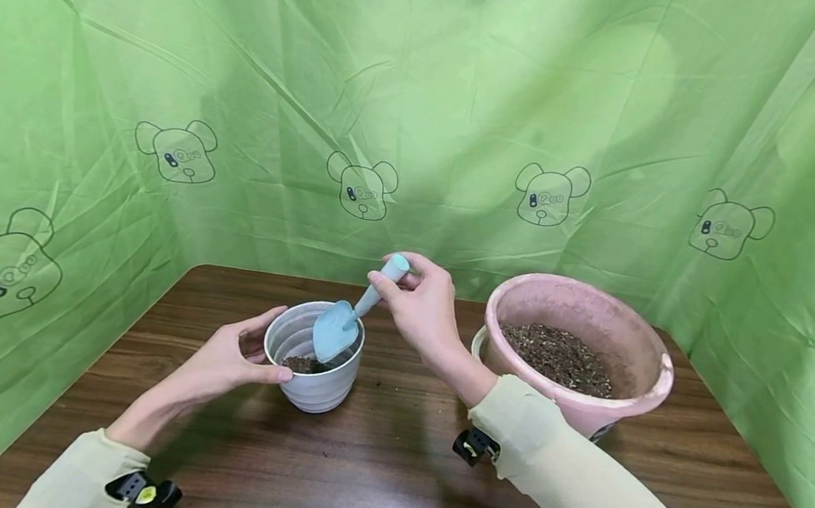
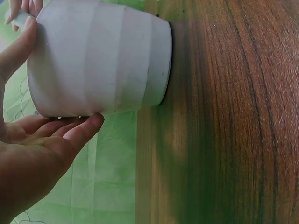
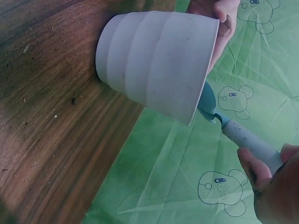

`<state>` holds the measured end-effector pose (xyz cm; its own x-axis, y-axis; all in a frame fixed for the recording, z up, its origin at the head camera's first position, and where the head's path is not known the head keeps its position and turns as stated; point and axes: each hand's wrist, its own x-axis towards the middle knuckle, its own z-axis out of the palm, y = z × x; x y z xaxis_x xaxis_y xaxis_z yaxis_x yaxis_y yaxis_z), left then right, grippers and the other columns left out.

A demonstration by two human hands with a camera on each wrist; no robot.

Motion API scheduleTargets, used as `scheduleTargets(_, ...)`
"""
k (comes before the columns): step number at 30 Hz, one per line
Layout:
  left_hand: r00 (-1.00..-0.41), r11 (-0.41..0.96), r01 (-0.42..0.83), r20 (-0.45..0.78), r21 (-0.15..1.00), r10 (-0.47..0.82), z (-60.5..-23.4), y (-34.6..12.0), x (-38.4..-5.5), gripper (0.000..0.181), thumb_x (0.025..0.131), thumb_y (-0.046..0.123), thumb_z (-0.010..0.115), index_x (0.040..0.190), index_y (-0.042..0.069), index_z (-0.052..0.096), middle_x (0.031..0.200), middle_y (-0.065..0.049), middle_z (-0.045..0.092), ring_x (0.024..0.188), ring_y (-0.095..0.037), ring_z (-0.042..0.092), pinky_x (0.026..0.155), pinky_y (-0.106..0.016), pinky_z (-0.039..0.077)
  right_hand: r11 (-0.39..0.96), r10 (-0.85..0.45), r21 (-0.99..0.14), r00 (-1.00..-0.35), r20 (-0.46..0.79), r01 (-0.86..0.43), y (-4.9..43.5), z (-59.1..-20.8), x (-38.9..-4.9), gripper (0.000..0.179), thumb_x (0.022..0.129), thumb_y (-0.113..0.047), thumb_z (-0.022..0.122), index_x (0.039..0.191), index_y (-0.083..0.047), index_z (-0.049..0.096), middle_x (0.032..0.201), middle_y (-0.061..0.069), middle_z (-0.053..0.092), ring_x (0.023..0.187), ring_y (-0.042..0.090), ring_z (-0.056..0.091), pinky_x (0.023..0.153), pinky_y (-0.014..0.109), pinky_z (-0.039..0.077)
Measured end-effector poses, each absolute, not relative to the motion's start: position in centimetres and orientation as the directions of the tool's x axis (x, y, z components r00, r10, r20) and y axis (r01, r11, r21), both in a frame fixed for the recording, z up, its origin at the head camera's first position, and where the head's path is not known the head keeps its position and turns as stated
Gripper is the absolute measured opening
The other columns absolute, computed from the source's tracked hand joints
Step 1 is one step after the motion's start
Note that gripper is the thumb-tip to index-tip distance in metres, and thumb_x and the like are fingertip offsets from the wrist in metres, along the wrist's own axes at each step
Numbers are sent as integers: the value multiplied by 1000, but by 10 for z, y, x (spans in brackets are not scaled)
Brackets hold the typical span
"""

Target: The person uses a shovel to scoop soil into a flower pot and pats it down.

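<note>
A white ridged flower pot point(image 1: 319, 391) stands upright on the table with some dark soil point(image 1: 304, 365) in its bottom. My left hand point(image 1: 234, 352) holds the pot at its left side, thumb at the near rim and the other fingers along the outer wall point(image 2: 86, 133). By its handle, my right hand point(image 1: 425, 302) grips a small light-blue trowel point(image 1: 335, 331). The trowel's blade points down into the pot's mouth and overlaps the far inner wall in the head view. In the right wrist view, the trowel handle point(image 3: 250, 145) slants up out of the pot.
A large pink pot point(image 1: 573, 394), partly filled with dark soil point(image 1: 561, 360), stands to the right, beside my right forearm. Small soil crumbs dot the brown wooden table point(image 1: 383, 469). Green cloth point(image 1: 460, 126) with bear-face drawings hangs behind and at both sides.
</note>
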<state>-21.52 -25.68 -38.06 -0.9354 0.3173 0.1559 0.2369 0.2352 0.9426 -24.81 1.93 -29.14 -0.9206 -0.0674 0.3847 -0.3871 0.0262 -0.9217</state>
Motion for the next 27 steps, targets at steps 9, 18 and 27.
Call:
scheduleTargets(9, -934, 217, 227, 150, 949, 323, -381, -257, -215, 96, 73, 10, 83, 150, 7, 25, 145, -19, 38, 129, -33, 40, 100, -37, 39, 101, -70, -892, -898, 435, -440, 19, -287, -245, 24, 81, -11, 77, 103, -6, 69, 84, 9, 72, 75, 20, 70, 62, 33, 57)
scheduleTargets(18, -932, 201, 217, 142, 955, 332, -379, -255, -213, 98, 74, 11, 82, 151, 5, 21, 146, -17, 37, 130, -33, 39, 102, -37, 37, 15, -48, -907, -906, 420, -421, 21, -289, -247, 21, 82, -10, 75, 102, -8, 68, 83, 8, 71, 77, 20, 70, 65, 34, 58)
scheduleTargets(27, -945, 279, 233, 148, 932, 293, -369, -259, -212, 88, 81, 19, 77, 151, 19, 24, 148, -12, 35, 131, -32, 38, 102, -41, 37, -238, 10, -908, -936, 352, -344, 32, -273, -241, 23, 83, -3, 73, 104, 1, 64, 95, 20, 68, 87, 30, 68, 73, 38, 57)
